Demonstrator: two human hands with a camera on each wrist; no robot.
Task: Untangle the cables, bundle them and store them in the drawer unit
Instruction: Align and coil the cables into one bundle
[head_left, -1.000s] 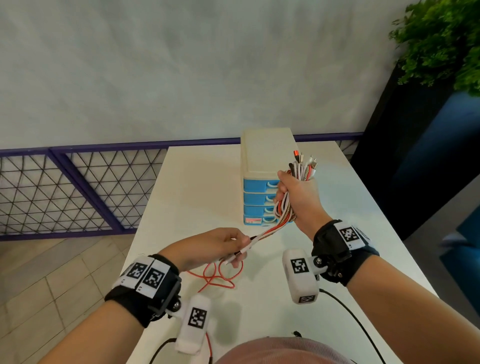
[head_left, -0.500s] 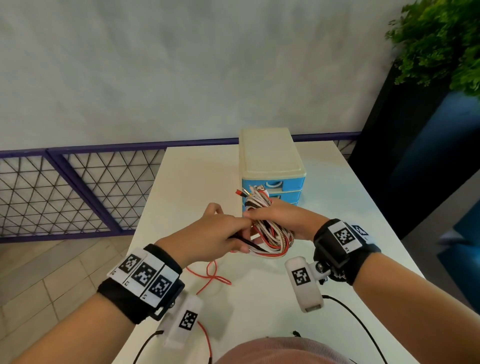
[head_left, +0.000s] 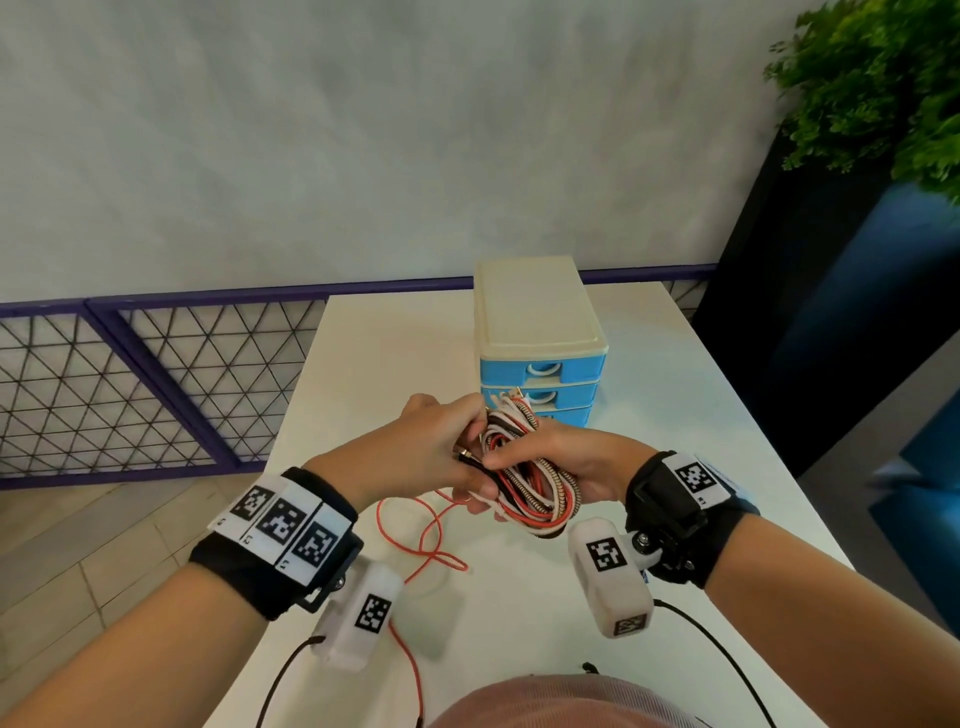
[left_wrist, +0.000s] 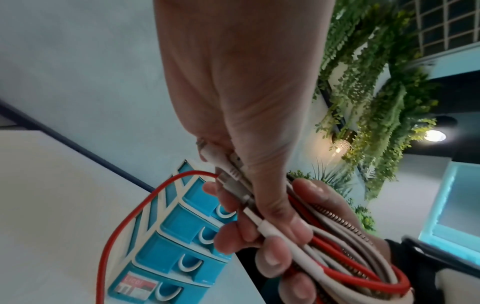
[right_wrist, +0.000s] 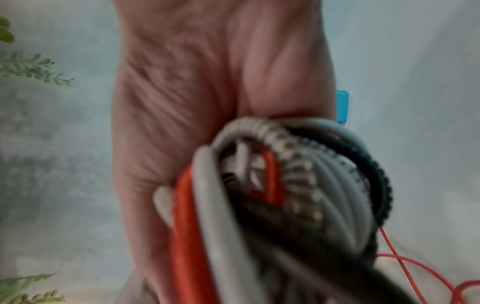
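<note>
A coiled bundle of red, white, black and braided cables (head_left: 530, 480) lies in my right hand (head_left: 563, 462), whose fingers curl round it just above the white table (head_left: 374, 374). My left hand (head_left: 441, 457) meets the bundle from the left and pinches the cable ends and plugs (left_wrist: 233, 174) against it. One thin red cable (head_left: 423, 540) trails from the hands in loose loops onto the table. The blue and cream drawer unit (head_left: 540, 343) stands right behind the hands, all visible drawers closed. In the right wrist view the coil (right_wrist: 285, 185) fills the frame, blurred.
A purple mesh railing (head_left: 156, 374) runs along the table's left and far sides. A dark planter with green foliage (head_left: 883, 88) stands at the right. Black sensor leads (head_left: 717, 654) hang from both wrist cameras near the table's front edge.
My right hand dropped from an upright hold near the drawers to a low, level one. The left hand came up to it, folding the loose cable lengths into the coil.
</note>
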